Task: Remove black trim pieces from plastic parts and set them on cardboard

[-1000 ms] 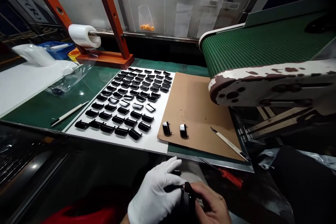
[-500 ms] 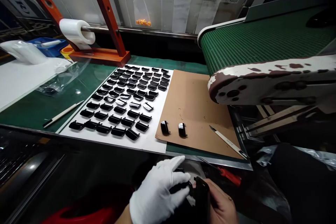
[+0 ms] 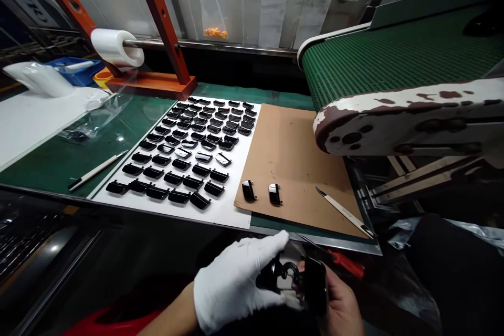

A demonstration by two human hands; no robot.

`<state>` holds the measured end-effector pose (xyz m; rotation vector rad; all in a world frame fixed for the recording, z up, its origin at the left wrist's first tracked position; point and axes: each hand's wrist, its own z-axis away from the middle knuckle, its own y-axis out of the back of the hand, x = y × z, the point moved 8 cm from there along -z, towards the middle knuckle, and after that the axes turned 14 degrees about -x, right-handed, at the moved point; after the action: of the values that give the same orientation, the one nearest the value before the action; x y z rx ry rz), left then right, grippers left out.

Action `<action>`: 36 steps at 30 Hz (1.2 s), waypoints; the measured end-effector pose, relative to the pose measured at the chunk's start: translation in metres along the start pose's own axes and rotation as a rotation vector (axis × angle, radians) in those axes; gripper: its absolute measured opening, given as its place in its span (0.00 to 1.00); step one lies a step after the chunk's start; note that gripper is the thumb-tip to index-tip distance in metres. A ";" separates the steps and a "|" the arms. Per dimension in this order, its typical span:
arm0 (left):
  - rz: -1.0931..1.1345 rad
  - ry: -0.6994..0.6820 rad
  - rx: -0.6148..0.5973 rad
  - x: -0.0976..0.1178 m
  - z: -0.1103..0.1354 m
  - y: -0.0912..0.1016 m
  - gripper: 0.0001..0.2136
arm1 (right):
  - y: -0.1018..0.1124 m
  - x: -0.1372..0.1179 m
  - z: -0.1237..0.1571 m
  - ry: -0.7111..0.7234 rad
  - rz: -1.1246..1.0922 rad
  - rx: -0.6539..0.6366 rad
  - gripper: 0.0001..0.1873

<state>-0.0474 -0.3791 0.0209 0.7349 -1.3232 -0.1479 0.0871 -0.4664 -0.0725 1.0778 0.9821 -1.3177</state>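
white-gloved left hand point(image 3: 234, 286) closes around a dark glossy piece point(image 3: 268, 276), while the bare right hand point(image 3: 342, 307) grips a flat glossy black part point(image 3: 315, 285) just beside it. a thin dark loop point(image 3: 290, 273) lies between them, and it is hard to tell whether these are one item or several. both hands are held below the front edge of the worktop point(image 3: 51, 168), which is covered in green matting. just beyond the right hand lies a red-handled tool point(image 3: 346, 265). ahead of the hands, a brown cardboard sheet point(image 3: 291, 163) carries two glossy black handles point(image 3: 249, 190) set apart, with a craft knife point(image 3: 342, 211) near its right edge. to its left, a white board point(image 3: 224, 211) holds neat rows of similar black parts point(image 3: 181, 165), some showing bright faces. a white-handled blade point(image 3: 96, 171) lies on the green matting left of the board. farther back stand a roll of white film point(image 3: 114, 47) on an orange stand point(image 3: 165, 37) and a blue bin point(image 3: 74, 71), while a green conveyor belt point(image 3: 394, 58) with a chipped white frame point(image 3: 394, 115) crosses above on the right.
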 end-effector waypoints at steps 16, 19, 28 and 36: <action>0.271 -0.058 0.099 -0.012 0.002 0.004 0.49 | -0.007 -0.031 -0.011 0.039 -0.554 0.093 0.08; 0.320 -0.074 0.110 -0.010 0.005 0.008 0.54 | -0.007 -0.031 -0.010 0.060 -0.618 0.088 0.06; 0.222 -0.088 0.076 -0.002 0.003 0.007 0.53 | -0.005 -0.037 -0.008 0.137 -0.410 0.038 0.03; -0.036 -0.035 -0.020 0.005 -0.004 0.009 0.49 | -0.003 -0.031 -0.002 0.127 -0.263 -0.087 0.07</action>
<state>-0.0451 -0.3732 0.0299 0.7424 -1.3398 -0.2036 0.0835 -0.4566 -0.0434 0.9999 1.2996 -1.4151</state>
